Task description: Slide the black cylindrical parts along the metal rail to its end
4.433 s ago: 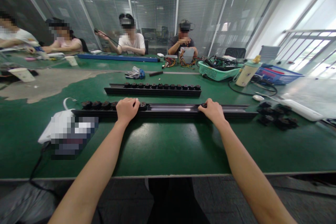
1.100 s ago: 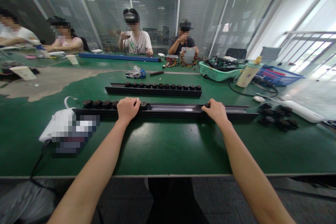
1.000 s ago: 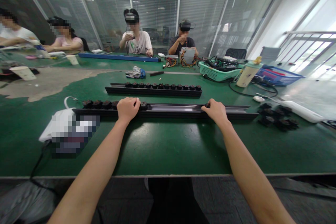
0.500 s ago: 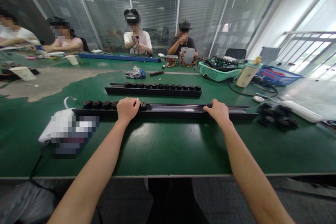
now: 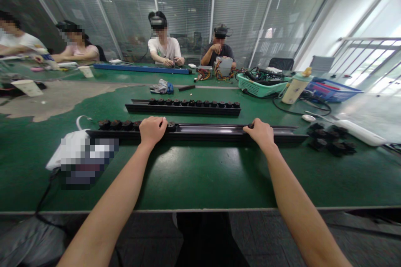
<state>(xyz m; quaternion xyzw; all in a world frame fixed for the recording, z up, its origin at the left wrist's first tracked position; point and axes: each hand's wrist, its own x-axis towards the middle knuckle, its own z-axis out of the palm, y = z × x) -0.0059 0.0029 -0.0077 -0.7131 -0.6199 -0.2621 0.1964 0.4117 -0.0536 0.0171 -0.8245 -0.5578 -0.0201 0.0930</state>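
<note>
Nearest the viewer runs the pale edge of a green table (image 5: 200, 187), with the person's dark-clad legs (image 5: 206, 238) below it. At left on the tabletop sits a white object (image 5: 73, 150) with a black cord, beside a pixelated item. Two bare forearms reach forward to a long black rail (image 5: 209, 130) lying crosswise. The left hand (image 5: 152, 129) is curled over the rail's left part, among a row of round black modules (image 5: 115, 124); its fingers are largely hidden, so whether it grips anything cannot be told. The right hand (image 5: 260, 132) is partly closed, thumb and fingers around a dark module (image 5: 250, 126) at the rail's right part. Between the hands, most of the rail's pale channel is exposed. Beyond the rail's right end lies a cluster of loose modules (image 5: 332, 138), near a white bar (image 5: 360, 132).

Farther back, a shorter black rail (image 5: 184, 110) bears a full row of similar modules. Behind it are grey-and-blue gloves (image 5: 162, 86); to the right, a green basket (image 5: 260, 87) of cables and a yellow bottle (image 5: 294, 91). At the far side, co-workers sit behind a long blue bar (image 5: 142, 68) and a grey box (image 5: 223, 66) with coloured wires.
</note>
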